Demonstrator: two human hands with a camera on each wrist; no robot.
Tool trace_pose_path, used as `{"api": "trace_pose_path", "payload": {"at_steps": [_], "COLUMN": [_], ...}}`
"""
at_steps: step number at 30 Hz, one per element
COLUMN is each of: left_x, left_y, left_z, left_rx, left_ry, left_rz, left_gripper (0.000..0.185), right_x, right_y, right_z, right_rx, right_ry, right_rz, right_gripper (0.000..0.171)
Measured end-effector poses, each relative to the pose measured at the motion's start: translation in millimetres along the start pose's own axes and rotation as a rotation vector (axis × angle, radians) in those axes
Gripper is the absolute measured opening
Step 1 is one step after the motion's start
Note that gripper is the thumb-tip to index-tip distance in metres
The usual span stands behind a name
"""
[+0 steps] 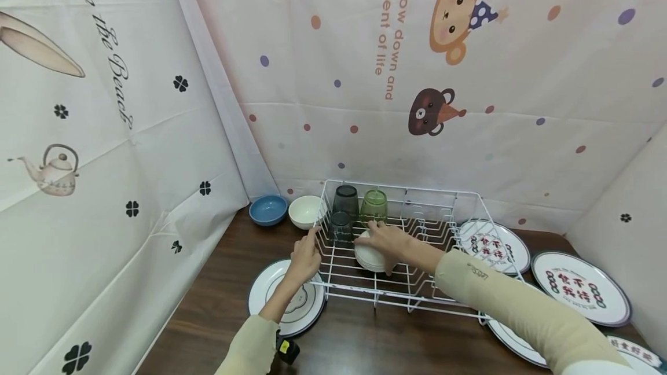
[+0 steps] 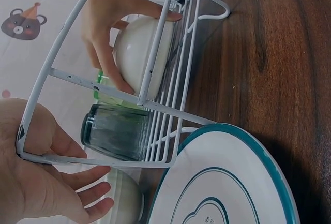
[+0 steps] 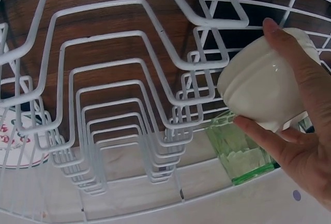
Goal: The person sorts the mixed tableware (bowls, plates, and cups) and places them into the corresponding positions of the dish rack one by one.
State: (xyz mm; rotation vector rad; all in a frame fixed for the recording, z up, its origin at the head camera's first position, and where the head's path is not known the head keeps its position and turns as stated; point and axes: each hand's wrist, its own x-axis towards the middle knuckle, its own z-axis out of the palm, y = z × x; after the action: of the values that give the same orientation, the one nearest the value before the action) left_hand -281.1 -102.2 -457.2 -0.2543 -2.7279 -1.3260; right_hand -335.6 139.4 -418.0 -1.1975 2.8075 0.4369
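Note:
My right hand [image 1: 388,242] grips white bowls [image 3: 264,81], seemingly nested, from above with fingers and thumb spread around the sides. The bowls sit rim down on the wires of a white dish rack [image 1: 349,291]. At the rack's left end, my left hand [image 2: 46,167] holds the rim wire between thumb and fingers. Behind the bowls stand a green glass [image 1: 374,206], a dark glass [image 1: 346,200] and a smaller dark glass [image 2: 116,131], all inside the rack. Part of the bowls is hidden by the right hand in the head view.
Left of the rack are a blue bowl [image 1: 268,210], a pale bowl [image 1: 303,212] and a stack of plates [image 1: 260,300] near the left forearm. Several printed plates [image 1: 581,288] lie to the right. Patterned cloth [image 1: 312,33] lines the walls behind.

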Motion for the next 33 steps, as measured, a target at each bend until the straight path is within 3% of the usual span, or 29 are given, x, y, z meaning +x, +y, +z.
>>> {"api": "trace_pose_path", "payload": {"at_steps": [16, 33], "left_x": [-0.5, 2.5], "left_y": [3.0, -0.4], "left_z": [4.1, 1.8], "left_rx": [0.005, 0.029], "left_ry": [0.005, 0.028], "left_rz": [0.016, 0.021], "left_gripper": [0.062, 0.06], "right_x": [-1, 8], "right_y": [15, 6], "right_z": [3, 3], "right_rx": [0.084, 0.034], "right_ry": [0.002, -0.001], "right_rz": [0.082, 0.062], "right_gripper": [0.105, 0.105]}}
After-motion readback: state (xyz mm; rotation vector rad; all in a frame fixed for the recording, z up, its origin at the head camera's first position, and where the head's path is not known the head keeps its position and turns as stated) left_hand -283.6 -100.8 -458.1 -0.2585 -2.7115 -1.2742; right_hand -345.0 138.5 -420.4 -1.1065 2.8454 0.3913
